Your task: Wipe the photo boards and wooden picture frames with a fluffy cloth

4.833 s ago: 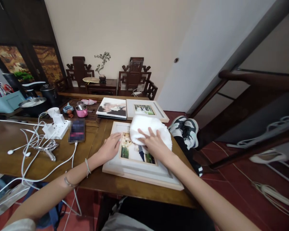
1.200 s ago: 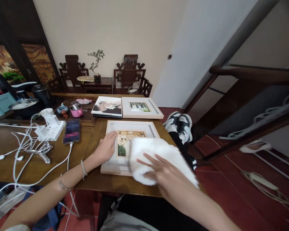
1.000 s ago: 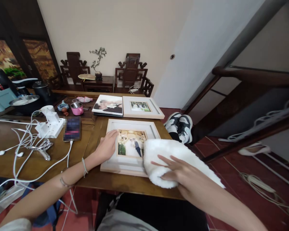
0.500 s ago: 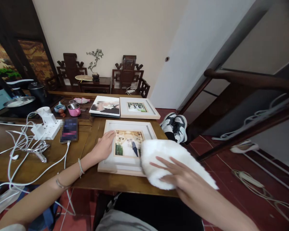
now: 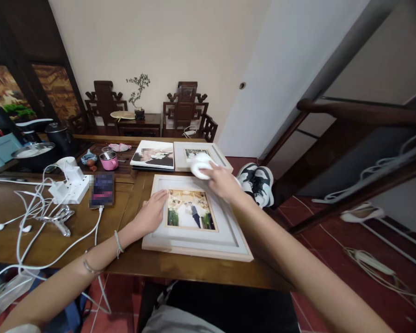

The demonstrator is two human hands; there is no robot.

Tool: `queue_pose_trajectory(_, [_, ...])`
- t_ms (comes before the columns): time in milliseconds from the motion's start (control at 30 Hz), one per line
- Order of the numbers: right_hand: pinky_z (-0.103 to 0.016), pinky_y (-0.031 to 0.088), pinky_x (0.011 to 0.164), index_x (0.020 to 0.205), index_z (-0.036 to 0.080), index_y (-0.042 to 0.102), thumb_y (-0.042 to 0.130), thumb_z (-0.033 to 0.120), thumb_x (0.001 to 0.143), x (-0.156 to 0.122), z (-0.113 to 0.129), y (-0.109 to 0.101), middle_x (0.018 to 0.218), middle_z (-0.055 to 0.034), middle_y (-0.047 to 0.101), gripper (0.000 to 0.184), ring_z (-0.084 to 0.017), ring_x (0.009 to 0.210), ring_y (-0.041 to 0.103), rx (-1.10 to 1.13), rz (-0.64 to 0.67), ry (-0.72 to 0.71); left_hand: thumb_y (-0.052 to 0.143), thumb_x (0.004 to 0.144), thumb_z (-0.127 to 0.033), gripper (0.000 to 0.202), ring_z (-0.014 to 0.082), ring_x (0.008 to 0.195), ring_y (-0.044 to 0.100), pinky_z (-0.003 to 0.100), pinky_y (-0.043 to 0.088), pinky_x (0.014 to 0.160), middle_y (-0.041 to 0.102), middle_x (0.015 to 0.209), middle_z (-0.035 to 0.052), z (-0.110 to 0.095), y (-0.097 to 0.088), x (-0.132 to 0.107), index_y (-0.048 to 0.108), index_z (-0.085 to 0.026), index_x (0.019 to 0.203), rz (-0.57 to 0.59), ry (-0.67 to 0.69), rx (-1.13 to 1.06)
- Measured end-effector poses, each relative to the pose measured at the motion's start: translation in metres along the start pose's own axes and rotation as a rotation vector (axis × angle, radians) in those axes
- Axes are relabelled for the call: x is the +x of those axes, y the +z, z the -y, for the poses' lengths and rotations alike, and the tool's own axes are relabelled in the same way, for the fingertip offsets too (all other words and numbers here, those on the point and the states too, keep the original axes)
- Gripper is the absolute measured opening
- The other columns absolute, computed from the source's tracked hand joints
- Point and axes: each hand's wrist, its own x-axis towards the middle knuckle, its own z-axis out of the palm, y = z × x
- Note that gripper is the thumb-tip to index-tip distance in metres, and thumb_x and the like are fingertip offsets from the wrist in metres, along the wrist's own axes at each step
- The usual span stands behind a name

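A white picture frame (image 5: 229, 233) with a colour photo lies flat near the front edge of the wooden table (image 5: 55, 231). My left hand (image 5: 151, 213) rests open on its left border, fingers flat. My right hand (image 5: 219, 180) is stretched to the frame's far right corner and is closed on a bunched white fluffy cloth (image 5: 200, 164), which sits over the near edge of a second framed photo (image 5: 222, 159) behind.
A photo print (image 5: 153, 154) lies left of the second frame. Further left are a phone (image 5: 101, 189), a white power strip (image 5: 69, 189), tangled cables (image 5: 38, 217) and a pink cup (image 5: 109, 160). Sneakers (image 5: 258, 182) and a stair rail (image 5: 360, 113) are right.
My right hand has carried the cloth from the frame's near right corner up to its far right corner, and the cloth is now bunched small. The left hand has stayed on the frame.
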Motion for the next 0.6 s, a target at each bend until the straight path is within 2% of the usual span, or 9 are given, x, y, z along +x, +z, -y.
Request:
queue_pose_trajectory(67, [-0.052,0.024,0.115,0.132,0.018,0.059,0.047,-0.003,0.076,0.021,0.028,0.007,0.152,-0.0078,0.04,0.061,-0.033,0.142,0.027,-0.03,0.019,-0.088,0.033,0.088,-0.004,0.053,0.0229,0.142,0.033,0.05,0.032,0.115,0.041,0.15,0.0126,0.001,0.001,0.001,0.046,-0.014,0.139,-0.014,0.009,-0.009])
queue_pose_trajectory(133, [-0.059,0.018,0.115,0.13,0.023,0.061,0.056,0.002,0.077,0.033,0.053,0.018,0.155,-0.0043,0.035,0.057,-0.037,0.145,0.018,-0.065,0.083,-0.163,0.032,0.089,-0.005,0.052,0.0238,0.141,0.034,0.051,0.032,0.115,0.042,0.149,0.0139,0.002,0.002,0.001,0.046,-0.013,0.138,-0.018,0.013,-0.009])
queue_pose_trajectory(200, [-0.066,0.018,0.111,0.127,0.023,0.064,0.059,0.008,0.08,0.036,0.069,0.029,0.156,-0.0054,0.033,0.049,-0.043,0.143,0.017,-0.096,0.141,-0.192,0.032,0.089,-0.005,0.051,0.0246,0.141,0.035,0.051,0.033,0.114,0.043,0.148,0.015,0.001,0.002,0.002,0.046,-0.012,0.138,-0.022,0.013,-0.006])
queue_pose_trajectory(267, [-0.069,0.02,0.109,0.123,0.021,0.067,0.054,0.009,0.084,0.032,0.07,0.033,0.155,-0.0066,0.034,0.043,-0.045,0.142,0.019,-0.12,0.173,-0.186,0.032,0.09,-0.005,0.051,0.0243,0.14,0.035,0.051,0.033,0.114,0.044,0.148,0.0153,0.0,0.002,0.001,0.046,-0.012,0.138,-0.023,0.012,-0.006])
queue_pose_trajectory(333, [-0.069,0.02,0.108,0.121,0.021,0.068,0.049,0.004,0.083,0.023,0.055,0.029,0.154,-0.0053,0.036,0.046,-0.045,0.142,0.021,-0.139,0.197,-0.164,0.032,0.09,-0.004,0.052,0.0239,0.141,0.034,0.051,0.033,0.114,0.042,0.149,0.0146,-0.002,0.001,0.001,0.046,-0.013,0.139,-0.014,0.004,-0.009])
queue_pose_trajectory(433, [-0.069,0.026,0.106,0.116,0.022,0.071,0.044,-0.004,0.077,0.005,0.017,0.016,0.151,-0.0044,0.042,0.054,-0.043,0.14,0.028,-0.168,0.235,-0.089,0.032,0.089,-0.005,0.053,0.0239,0.142,0.034,0.053,0.035,0.112,0.04,0.151,0.0129,-0.005,-0.001,0.0,0.046,-0.015,0.139,0.002,-0.019,-0.006])
queue_pose_trajectory(533, [-0.067,0.031,0.104,0.11,0.019,0.073,0.041,-0.006,0.073,-0.014,-0.018,0.002,0.141,-0.0099,0.054,0.055,-0.04,0.135,0.038,-0.191,0.243,-0.006,0.032,0.089,-0.004,0.053,0.0235,0.142,0.034,0.052,0.035,0.112,0.04,0.15,0.0131,-0.006,-0.003,-0.001,0.046,-0.015,0.139,0.0,-0.021,-0.004])
queue_pose_trajectory(600, [-0.058,0.036,0.104,0.11,0.018,0.073,0.04,-0.005,0.071,-0.026,-0.034,-0.006,0.13,-0.0121,0.063,0.056,-0.036,0.131,0.045,-0.181,0.247,0.012,0.032,0.09,-0.005,0.052,0.0233,0.142,0.034,0.052,0.035,0.113,0.041,0.15,0.0132,-0.005,-0.002,-0.001,0.046,-0.015,0.139,-0.011,-0.019,-0.011])
